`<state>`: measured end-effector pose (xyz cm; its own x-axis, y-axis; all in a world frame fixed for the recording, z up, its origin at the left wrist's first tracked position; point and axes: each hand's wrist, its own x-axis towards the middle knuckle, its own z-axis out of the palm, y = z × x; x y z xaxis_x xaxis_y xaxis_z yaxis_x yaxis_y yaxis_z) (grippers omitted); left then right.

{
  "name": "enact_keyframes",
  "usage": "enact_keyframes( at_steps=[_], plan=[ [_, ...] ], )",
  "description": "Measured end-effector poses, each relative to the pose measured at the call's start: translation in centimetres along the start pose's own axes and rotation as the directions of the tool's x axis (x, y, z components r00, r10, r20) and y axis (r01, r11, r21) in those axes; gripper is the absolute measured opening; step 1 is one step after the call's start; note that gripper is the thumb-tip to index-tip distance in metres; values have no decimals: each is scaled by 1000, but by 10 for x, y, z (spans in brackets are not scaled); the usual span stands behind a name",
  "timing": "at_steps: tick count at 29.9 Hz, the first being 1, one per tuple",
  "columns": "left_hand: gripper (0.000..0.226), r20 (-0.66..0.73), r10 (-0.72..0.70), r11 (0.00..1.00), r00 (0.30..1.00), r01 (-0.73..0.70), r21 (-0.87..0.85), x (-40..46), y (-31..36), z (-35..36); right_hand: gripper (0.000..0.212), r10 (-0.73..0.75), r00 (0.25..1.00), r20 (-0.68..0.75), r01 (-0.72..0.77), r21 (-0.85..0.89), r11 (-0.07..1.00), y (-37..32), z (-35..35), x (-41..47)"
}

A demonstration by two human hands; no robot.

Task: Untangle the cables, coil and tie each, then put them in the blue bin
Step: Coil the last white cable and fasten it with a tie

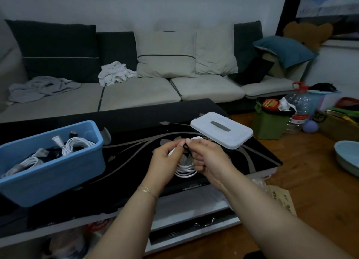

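Sitting far left of fingers: blue bin (58,167), coiled cables inside. Left hand (165,159) curls round white cable coil (185,170), loops hanging below fingertips. Right hand (206,157) pinches dark tie (186,146) at coil top. White lid (221,132) just beyond right knuckles.

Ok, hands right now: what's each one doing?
Left hand: grips the coiled white cable.
Right hand: pinches a dark tie at the coil.

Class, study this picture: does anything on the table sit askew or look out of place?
Yes. The white lid lies off the blue bin, at an angle, its corner jutting past the table edge. Otherwise nothing is spilled or damaged.
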<state>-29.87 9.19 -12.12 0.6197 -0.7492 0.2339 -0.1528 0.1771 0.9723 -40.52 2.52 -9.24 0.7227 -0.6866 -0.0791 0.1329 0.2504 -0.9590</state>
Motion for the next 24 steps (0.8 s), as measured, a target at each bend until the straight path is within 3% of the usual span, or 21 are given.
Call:
enact_keyframes(
  at_steps=[5, 9, 17, 21, 24],
  plan=[
    [24, -22, -13, 1000, 1000, 13, -23, -4, 4, -4, 9, -42, 993, 107, 38, 45, 998, 2, 4, 1],
    [23, -29, -74, 994, 997, 72, -82, -6, 4, -5, 50, 37, 981, 188, -44, 34, 998, 2, 2, 7],
    [23, 6, -27, 999, 1000, 27, -39, -7, 6, -5, 20, -86, 991, 106, 97, -97, 991, 3, 9, 6],
    [25, 58, 42, 998, 997, -44, 39, -6, 10, -10, 14, -174, 982, 72, 187, -244, 952, 5, 7, 8],
    [27, 120, 51, 998, 991, -54, 17, -8, 14, -13, 8, -183, 980, 75, 195, -219, 956, -1, 7, 7]
  ],
)
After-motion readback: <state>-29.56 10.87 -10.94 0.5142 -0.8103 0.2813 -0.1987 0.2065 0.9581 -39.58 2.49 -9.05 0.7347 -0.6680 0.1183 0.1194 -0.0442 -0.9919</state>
